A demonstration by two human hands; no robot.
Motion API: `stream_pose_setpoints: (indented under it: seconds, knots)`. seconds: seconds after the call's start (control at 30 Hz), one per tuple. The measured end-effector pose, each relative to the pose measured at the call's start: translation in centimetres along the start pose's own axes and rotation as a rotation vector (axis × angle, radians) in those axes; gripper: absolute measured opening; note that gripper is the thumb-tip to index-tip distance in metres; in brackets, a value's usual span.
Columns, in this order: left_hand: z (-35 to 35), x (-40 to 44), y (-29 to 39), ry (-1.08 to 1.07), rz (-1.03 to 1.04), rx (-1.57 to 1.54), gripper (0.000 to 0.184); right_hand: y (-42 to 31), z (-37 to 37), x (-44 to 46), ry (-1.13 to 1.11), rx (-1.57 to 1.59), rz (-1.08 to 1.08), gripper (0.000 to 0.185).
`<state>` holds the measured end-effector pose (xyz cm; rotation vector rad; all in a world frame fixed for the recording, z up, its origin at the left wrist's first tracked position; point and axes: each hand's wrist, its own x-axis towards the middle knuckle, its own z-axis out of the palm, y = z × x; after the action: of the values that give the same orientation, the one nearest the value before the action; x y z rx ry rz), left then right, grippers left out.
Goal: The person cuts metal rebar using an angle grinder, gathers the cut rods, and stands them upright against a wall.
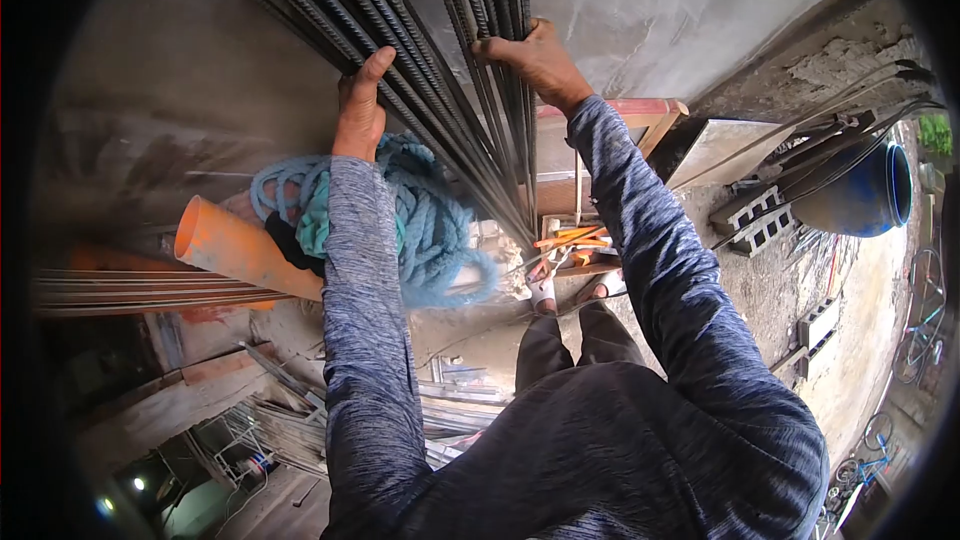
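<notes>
Many long ribbed steel bars (440, 90) stand upright in a bundle that fans out into two groups toward the top. My left hand (362, 105) grips the left group, its thumb lying across the front of the bars. Around the right group my right hand (540, 62) is closed, thumb in front and fingers mostly hidden behind. The lower ends of the bars come together near my feet, beside some orange pieces (580, 238). Behind my left forearm lies a heap of thick blue rope (430, 230).
An orange pipe (230, 242) lies at the left, near more long bars (150, 292). Concrete blocks (752, 220) and a blue barrel (860, 190) stand at the right. Bicycles (865, 470) are at the far right. A wall (660, 0) rises behind the bars.
</notes>
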<state>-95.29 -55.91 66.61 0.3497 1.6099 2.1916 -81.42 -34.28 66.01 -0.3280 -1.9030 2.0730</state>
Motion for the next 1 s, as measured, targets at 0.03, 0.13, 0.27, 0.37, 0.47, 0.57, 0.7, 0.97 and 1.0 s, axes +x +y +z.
stream_pose_setpoints:
  seconds: [0.03, 0.13, 0.27, 0.37, 0.47, 0.57, 0.7, 0.97, 1.0]
  knots:
    - [0.2, -0.3, 0.2, 0.003, -0.013, 0.003, 0.057, 0.2, -0.1, 0.0, 0.008, -0.015, 0.011, 0.033]
    - [0.1, -0.3, 0.1, 0.001, -0.027, 0.005, 0.058, -0.4, -0.1, -0.2, -0.034, 0.041, -0.026, 0.035]
    - [-0.2, 0.2, -0.4, 0.010, 0.005, 0.011, 0.059, -1.5, 0.6, -0.6, -0.032, 0.023, -0.091, 0.037]
    - [0.2, -0.2, 0.0, -0.001, 0.029, 0.016, 0.059, -0.6, 0.4, 0.0, -0.007, -0.014, -0.051, 0.038]
    - [-0.3, 0.2, -0.3, -0.028, 0.040, 0.019, 0.057, 0.2, 0.1, 0.4, -0.032, -0.039, -0.028, 0.036]
    - [0.5, -0.6, 0.4, -0.032, 0.018, 0.012, 0.057, -1.8, -0.3, -0.4, -0.083, -0.032, 0.011, 0.037]
    - [-0.2, 0.2, -0.1, -0.042, 0.038, 0.027, 0.056, 0.5, -1.1, 1.0, -0.149, 0.065, 0.062, 0.043]
    - [-0.4, 0.2, -0.4, -0.035, 0.052, 0.004, 0.061, 2.5, -1.3, 3.5, -0.379, 0.220, 0.037, 0.049]
    - [-0.5, 0.3, -0.3, -0.027, 0.041, 0.007, 0.061, 2.3, -1.2, 3.5, -0.381, 0.230, 0.072, 0.049]
